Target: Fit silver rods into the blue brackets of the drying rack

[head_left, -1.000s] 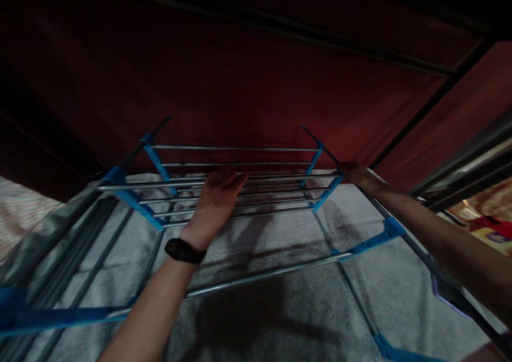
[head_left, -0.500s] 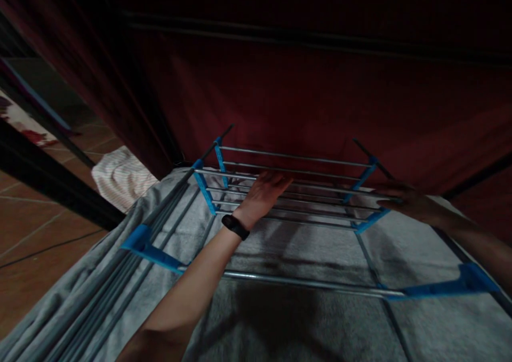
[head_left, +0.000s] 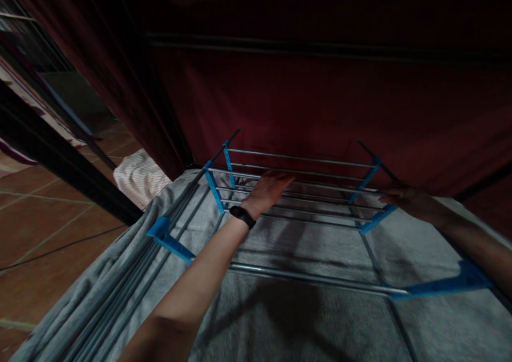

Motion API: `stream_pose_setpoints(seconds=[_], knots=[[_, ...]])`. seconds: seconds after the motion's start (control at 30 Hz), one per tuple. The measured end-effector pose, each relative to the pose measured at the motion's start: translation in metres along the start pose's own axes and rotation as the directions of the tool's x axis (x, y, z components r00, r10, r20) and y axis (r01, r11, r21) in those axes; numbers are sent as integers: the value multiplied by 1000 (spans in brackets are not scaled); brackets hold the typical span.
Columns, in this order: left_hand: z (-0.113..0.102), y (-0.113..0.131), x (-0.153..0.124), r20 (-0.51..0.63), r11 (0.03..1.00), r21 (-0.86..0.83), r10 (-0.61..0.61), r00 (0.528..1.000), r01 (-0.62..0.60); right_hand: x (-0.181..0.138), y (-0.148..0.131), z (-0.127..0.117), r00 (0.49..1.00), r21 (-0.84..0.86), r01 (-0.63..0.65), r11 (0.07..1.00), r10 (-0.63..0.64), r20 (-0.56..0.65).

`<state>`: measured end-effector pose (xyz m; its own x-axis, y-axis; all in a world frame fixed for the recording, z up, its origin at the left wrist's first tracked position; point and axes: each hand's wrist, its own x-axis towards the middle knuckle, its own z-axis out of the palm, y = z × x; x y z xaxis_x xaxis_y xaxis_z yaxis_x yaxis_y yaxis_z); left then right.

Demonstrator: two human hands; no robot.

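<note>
A metal clothes drying rack with blue plastic brackets (head_left: 215,190) lies partly folded on a grey blanket (head_left: 320,250). My left hand (head_left: 269,187), a black band on its wrist, is closed over the upper rail (head_left: 336,185) near its middle. Its fingers bend behind that rail, and their tips are partly hidden. At the right end of the same rail my right hand (head_left: 406,198) is closed on the rack beside a blue bracket. Nearer to me runs a thicker rail (head_left: 304,276) between two larger blue corner pieces.
Dark red cloth (head_left: 300,101) hangs behind the rack, crossed by a dark bar. A dark post (head_left: 72,159) slants across the left side. Beyond it are a tiled floor (head_left: 52,212), a dark cord and a striped pale cloth (head_left: 142,178).
The view has shifted, so the floor and the rack's left side sit farther right. Both hands stay at the same spots on the rack.
</note>
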<state>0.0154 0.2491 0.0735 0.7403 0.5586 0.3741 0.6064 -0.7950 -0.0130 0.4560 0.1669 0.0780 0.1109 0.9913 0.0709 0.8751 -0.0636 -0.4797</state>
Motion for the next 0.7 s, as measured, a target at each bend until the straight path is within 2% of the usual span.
stream_pose_setpoints(seconds=[0.17, 0.37, 0.53, 0.63, 0.7], knots=[[4, 3, -6, -34, 1000, -8, -16, 999, 16, 2, 2, 1, 998, 11, 59, 998, -59, 2], [17, -3, -12, -45, 1000, -2, -22, 999, 22, 5, 14, 4, 997, 5, 57, 998, -57, 55], [18, -3, -13, -56, 1000, 13, -10, 998, 10, 6, 17, 6, 995, -16, 97, 995, -97, 25], [13, 1, -14, -121, 1000, 10, -5, 993, 7, 5, 16, 6, 993, -43, 119, 992, -118, 24], [4, 1, -18, -208, 996, 29, -80, 975, 87, 4, 14, 6, 991, -58, 135, 989, -134, 12]])
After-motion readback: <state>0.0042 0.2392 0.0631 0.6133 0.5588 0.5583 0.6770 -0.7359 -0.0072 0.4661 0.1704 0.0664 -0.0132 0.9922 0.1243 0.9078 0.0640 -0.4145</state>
